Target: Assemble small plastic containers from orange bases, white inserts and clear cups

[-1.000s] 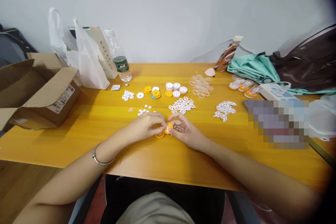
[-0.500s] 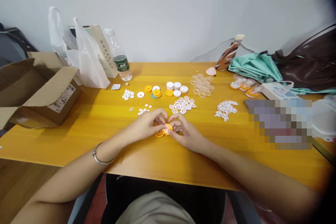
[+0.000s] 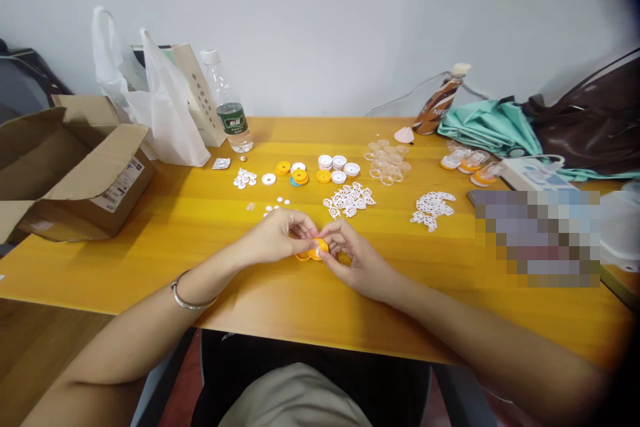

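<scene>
Both hands meet over the near middle of the table. Between the thumb and fingers of my left hand (image 3: 283,235) and my right hand (image 3: 356,255) is a round orange plastic disc (image 3: 320,248), with a small whitish piece at its centre near the thumbs. A second orange disc (image 3: 302,256) sits just to its left, partly hidden under my left hand. Just beyond the hands lie small white round pieces (image 3: 273,208) and a heap of white openwork pieces (image 3: 349,199).
Orange and white discs (image 3: 339,163) stand farther back, beside clear rings (image 3: 387,161). Another pile of white openwork pieces (image 3: 433,208) lies to the right. An open cardboard box (image 3: 75,173) and a water bottle (image 3: 233,113) are at left; a brown-labelled bottle (image 3: 440,103) stands back right.
The orange disc has turned or tilted slightly between the fingers, and less of the white piece on it shows. Both hands stay in nearly the same place; the view shifts slightly.
</scene>
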A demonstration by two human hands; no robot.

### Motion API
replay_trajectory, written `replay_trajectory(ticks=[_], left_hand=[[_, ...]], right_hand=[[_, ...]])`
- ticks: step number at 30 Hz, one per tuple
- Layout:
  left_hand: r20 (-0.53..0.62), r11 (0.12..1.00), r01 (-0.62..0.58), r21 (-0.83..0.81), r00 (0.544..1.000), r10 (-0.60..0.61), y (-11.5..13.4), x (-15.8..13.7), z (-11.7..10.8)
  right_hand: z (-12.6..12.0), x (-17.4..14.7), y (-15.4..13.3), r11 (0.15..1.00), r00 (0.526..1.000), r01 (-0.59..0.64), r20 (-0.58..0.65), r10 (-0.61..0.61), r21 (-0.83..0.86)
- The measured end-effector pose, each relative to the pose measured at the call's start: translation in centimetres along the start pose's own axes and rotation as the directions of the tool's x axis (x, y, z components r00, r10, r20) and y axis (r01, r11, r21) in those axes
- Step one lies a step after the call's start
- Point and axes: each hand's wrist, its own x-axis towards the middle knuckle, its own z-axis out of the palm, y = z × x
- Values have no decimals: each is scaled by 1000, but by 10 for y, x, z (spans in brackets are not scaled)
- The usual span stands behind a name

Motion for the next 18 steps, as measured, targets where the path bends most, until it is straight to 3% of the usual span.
replay_trajectory(ticks=[12, 18], left_hand=[[-162, 987, -10, -159, 987, -16, 3, 0, -3], [-129, 985, -56, -162, 991, 35, 5, -1, -4]], right_hand=[[-2, 4, 1, 937, 995, -55, -62, 81, 346], [-3, 7, 4, 897, 983, -87, -110, 148, 434]])
